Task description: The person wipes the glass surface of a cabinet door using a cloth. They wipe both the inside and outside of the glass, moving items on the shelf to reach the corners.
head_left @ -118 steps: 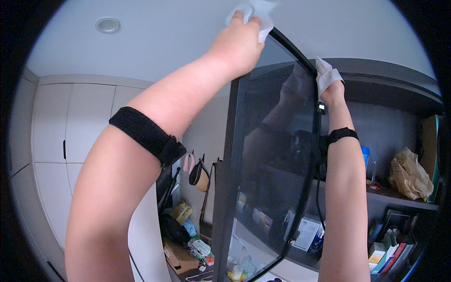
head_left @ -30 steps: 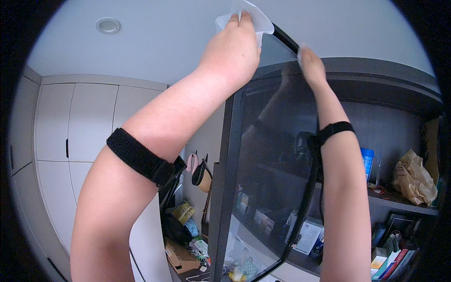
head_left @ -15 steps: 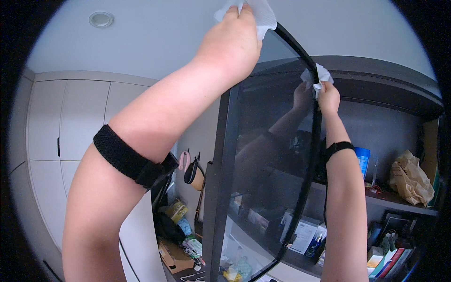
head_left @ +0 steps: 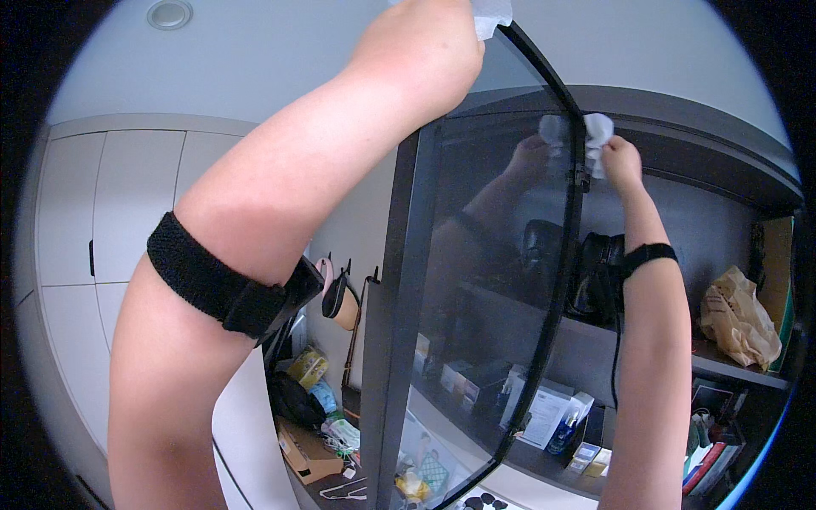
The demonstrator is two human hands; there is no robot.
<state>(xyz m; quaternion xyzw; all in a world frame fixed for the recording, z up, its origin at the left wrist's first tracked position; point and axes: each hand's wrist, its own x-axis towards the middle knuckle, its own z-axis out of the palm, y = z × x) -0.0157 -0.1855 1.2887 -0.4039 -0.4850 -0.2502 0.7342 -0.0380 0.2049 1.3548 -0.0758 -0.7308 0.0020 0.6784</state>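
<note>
A dark-framed glass cabinet door stands swung out between my two arms. My left hand is at the upper edge of the view, by the door's top. Its fingers are mostly cut off, but a white wipe sticks out beside it at the door's top corner. On the shelf side, my right hand pinches a second white wipe, which lies against the door's edge near the upper corner. The glass mirrors the right hand and its wipe.
Behind the door, the dark cabinet has shelves with a crumpled paper bag, a black bag, small boxes and a blue bottle. Pale wardrobe doors stand at left. Clutter with a cardboard box lies low behind the door.
My right hand has shifted slightly right, its wipe now spread more against the door edge. The left hand has moved a little up and right, partly out of view.
</note>
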